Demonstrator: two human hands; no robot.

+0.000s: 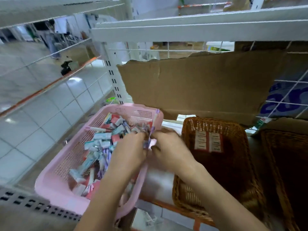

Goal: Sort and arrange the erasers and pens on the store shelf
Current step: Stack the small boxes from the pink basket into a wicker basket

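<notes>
A pink plastic basket [55,172] on the shelf holds a jumble of boxed erasers [101,136] and purple-and-white pens [106,155]. My left hand [130,152] is inside the basket at its right side, fingers curled round a bunch of purple pens [150,136] that stick up past the rim. My right hand [168,147] meets it from the right and pinches the same bunch. To the right stands a brown wicker basket [188,194] with two red-and-white eraser packs [208,141] lying at its far end.
A torn cardboard sheet [200,84] leans against the wire back above the baskets. A second wicker basket [286,147] sits at the far right. The white shelf above [183,30] overhangs. Tiled floor lies to the left, beyond the upright post [115,77].
</notes>
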